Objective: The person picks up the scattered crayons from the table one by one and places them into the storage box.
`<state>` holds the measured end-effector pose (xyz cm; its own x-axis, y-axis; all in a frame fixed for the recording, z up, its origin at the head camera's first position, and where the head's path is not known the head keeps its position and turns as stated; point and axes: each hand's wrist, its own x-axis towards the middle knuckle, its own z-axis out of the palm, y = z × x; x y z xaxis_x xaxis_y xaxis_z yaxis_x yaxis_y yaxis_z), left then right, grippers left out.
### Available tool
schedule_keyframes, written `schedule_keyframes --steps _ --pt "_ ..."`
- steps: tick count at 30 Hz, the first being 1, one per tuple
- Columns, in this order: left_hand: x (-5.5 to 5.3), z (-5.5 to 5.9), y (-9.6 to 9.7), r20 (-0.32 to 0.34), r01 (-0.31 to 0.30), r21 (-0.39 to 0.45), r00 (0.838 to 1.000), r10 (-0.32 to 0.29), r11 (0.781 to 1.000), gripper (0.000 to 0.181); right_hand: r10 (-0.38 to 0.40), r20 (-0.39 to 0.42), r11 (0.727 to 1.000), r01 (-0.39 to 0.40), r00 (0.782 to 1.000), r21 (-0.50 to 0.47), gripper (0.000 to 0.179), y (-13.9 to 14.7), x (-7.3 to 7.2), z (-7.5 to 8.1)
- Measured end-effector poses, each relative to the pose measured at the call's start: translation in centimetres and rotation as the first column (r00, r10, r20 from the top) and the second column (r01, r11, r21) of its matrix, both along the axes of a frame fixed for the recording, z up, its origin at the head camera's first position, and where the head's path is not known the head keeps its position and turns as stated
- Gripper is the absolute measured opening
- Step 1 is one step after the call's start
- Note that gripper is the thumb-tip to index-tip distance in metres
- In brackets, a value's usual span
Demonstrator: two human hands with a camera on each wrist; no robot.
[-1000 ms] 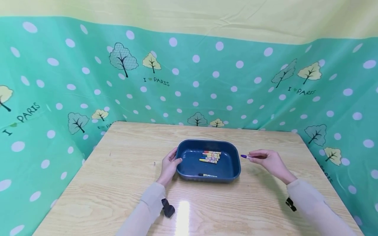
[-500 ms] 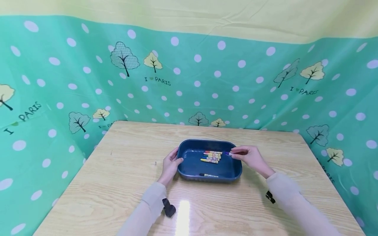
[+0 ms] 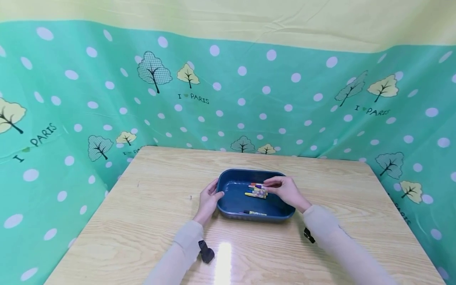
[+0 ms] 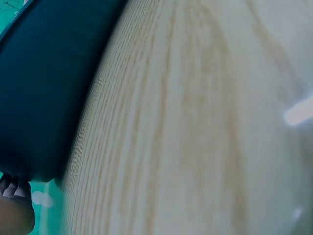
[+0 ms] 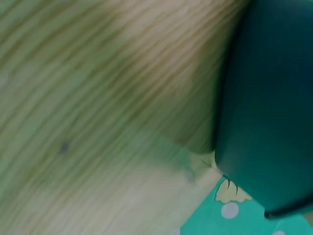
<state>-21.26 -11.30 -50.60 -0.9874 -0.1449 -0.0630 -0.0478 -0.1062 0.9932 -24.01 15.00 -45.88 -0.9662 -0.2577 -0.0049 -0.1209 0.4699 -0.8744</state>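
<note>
A dark blue rectangular tray stands on the table in the head view. My left hand grips its left wall, thumb over the rim; part of that hand also shows low in the left wrist view beside the tray's side. Reaching over the right rim, my right hand pinches a purple crayon above a row of crayons in red, blue and yellow, partly hidden by the fingers. A black crayon lies apart near the front wall. The right wrist view shows only the tray's outer wall, not the hand.
The wooden table extends around the tray on every side. Behind and beside it hangs a green dotted curtain with printed trees. A black wrist camera hangs by the left sleeve, near a bright reflection.
My right hand has moved left from outside the tray to over the row of crayons, carrying the purple crayon. The left hand keeps its grip on the tray.
</note>
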Motion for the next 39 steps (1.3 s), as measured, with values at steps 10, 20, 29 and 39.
schedule_keyframes --steps 10,20,29,39 --pt "0.9 1.4 -0.1 0.01 0.025 0.017 1.0 -0.025 1.0 0.057 0.036 0.003 0.999 -0.036 0.999 0.023 0.02 -2.3 -0.4 -0.9" --pt "1.6 3.1 0.4 0.017 0.019 0.0 1.0 -0.019 1.0 0.056 0.017 0.024 0.994 -0.019 1.0 0.104 0.015 -2.9 -0.3 -2.0" --pt "1.7 3.0 0.5 0.014 0.02 0.0 1.0 -0.02 1.0 0.055 0.035 0.083 0.994 -0.043 0.996 0.096 0.023 -2.9 -0.1 -2.1" --pt "0.9 1.6 0.3 0.015 0.013 0.001 1.0 -0.013 1.0 0.056 0.033 0.046 0.999 -0.034 0.998 0.017 0.026 -2.8 0.2 -1.5"
